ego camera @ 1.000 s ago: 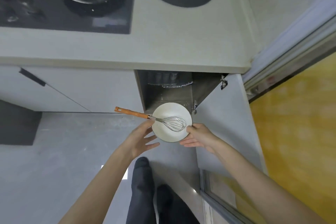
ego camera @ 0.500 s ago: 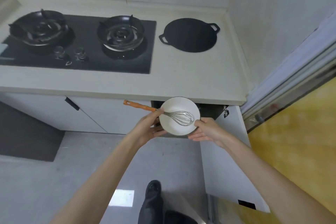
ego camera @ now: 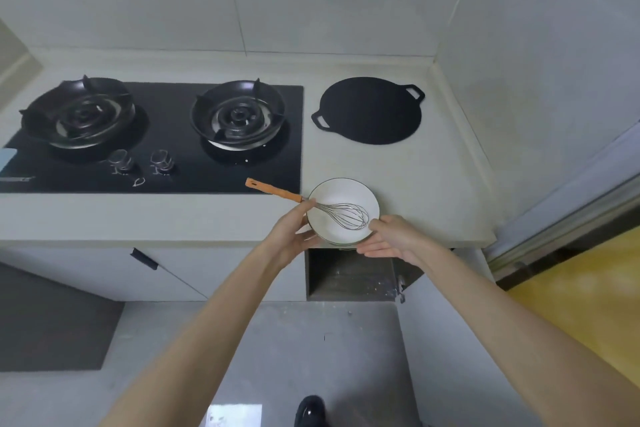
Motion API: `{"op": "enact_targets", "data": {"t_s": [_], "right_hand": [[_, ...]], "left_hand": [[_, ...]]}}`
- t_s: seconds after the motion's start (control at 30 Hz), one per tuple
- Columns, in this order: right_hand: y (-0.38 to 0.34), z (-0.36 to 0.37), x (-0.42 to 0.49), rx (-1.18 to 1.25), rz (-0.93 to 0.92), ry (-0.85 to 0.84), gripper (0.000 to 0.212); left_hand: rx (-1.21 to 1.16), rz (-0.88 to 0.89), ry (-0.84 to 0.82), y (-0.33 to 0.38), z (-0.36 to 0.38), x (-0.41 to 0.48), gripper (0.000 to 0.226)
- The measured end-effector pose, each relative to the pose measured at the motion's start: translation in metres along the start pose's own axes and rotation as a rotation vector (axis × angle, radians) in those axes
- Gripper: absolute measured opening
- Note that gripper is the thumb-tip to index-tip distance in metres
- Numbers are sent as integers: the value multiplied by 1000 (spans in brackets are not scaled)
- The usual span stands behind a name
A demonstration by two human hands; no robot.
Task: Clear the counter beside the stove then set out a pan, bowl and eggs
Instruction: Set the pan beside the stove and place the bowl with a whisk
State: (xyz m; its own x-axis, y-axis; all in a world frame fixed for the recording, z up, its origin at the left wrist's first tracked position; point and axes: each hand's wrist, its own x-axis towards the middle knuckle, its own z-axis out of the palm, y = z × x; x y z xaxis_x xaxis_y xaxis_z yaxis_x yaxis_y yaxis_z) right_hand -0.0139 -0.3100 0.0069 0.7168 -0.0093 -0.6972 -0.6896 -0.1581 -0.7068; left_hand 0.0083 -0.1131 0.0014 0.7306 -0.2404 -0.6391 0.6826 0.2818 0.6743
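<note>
The white round bowl with a thin dark rim [ego camera: 341,218] was held between both grips over the front edge of the pale stone table [ego camera: 433,191]. Its near side jutted past that edge, and whether its base touched the table could not be told. The left grip [ego camera: 291,236] was curled round the bowl's left side, with the thumb on top where the wire whisk with an orange wooden handle [ego camera: 346,216] crossed the rim, and the fingers underneath. The right grip [ego camera: 388,239] pinched the near right rim, thumb above and fingers stretched flatter beneath.

The whisk's wires lay inside the bowl. Its handle stuck out beyond the left grip and, in this view, crossed the front right corner of the black glass gas stove [ego camera: 156,135].

Beyond both grips a stretch of table lay between the bowl and the flat black round pan with two loop handles [ego camera: 370,111], which sat well apart from it. To the right of the right grip the table ran on to the wall corner.

Directly below the grips gaped an open dark cupboard [ego camera: 346,274], its pale door [ego camera: 446,329] swung out under the right forearm. The stove's left end was cut off by the frame, as was a black shoe [ego camera: 311,409] at the bottom.
</note>
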Motion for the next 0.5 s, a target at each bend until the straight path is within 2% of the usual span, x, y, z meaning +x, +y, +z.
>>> {"op": "enact_targets", "data": {"t_s": [0.17,0.37,0.5], "right_hand": [[-13,4,22,-6,38,10,21],[-20,6,37,-11,73,12,17],[-23,5,44,-21,58,26,21]], "left_hand": [[13,-31,-10,10,-8,24,44],[-2,-47,7,16,-11,38,26],[9,-30,12,19,-10,42,22]]}}
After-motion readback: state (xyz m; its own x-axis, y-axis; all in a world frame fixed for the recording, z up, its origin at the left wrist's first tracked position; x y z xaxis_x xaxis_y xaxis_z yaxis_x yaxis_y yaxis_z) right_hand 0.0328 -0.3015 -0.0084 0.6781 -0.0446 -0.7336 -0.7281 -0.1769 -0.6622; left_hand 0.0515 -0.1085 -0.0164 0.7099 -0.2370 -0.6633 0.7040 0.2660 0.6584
